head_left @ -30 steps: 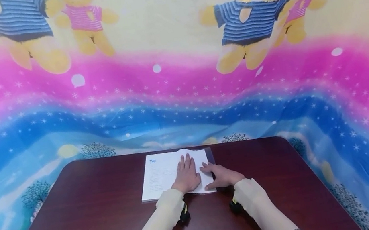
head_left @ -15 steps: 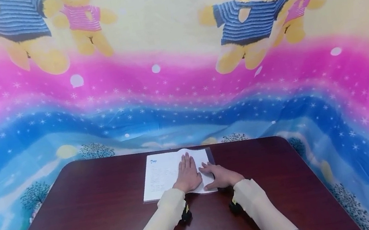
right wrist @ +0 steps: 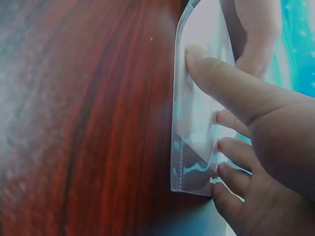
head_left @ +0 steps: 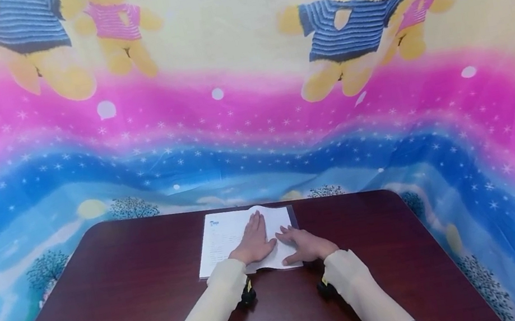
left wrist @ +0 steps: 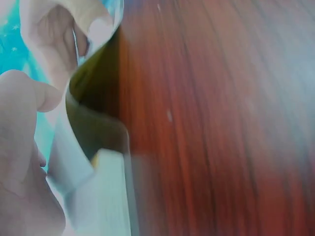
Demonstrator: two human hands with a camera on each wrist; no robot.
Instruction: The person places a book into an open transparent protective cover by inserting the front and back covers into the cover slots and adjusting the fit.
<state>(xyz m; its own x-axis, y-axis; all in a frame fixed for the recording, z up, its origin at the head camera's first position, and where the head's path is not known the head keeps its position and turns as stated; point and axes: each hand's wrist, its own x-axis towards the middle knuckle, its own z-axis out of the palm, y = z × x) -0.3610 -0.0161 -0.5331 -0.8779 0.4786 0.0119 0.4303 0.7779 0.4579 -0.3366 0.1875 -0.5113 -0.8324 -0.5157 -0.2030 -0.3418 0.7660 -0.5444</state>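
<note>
An open book (head_left: 218,246) with white pages, faint print and a small blue logo lies near the table's far edge. My left hand (head_left: 252,241) rests on the page near its raised middle, fingers straight. My right hand (head_left: 306,244) is on the right part, fingers spread, thumb near the front edge. Along that side runs a clear plastic cover (right wrist: 194,169) with a seamed border; the right thumb presses on it over a white leaf, and the other fingertips touch its inner side. In the left wrist view, a leaf (left wrist: 81,157) bulges up beside the page block (left wrist: 110,196), leaving a dark hollow underneath.
The dark red-brown wooden table (head_left: 109,310) has rounded far corners. Right behind it hangs a printed cloth (head_left: 252,127) with bears and snowflakes. Both forearms, in cream sleeves, reach in from the front, each with a black wrist device (head_left: 247,297).
Over the last half second my left hand has shifted left and turned, its thumb now spread out from the fingers. My right hand stays almost where it was on the right part.
</note>
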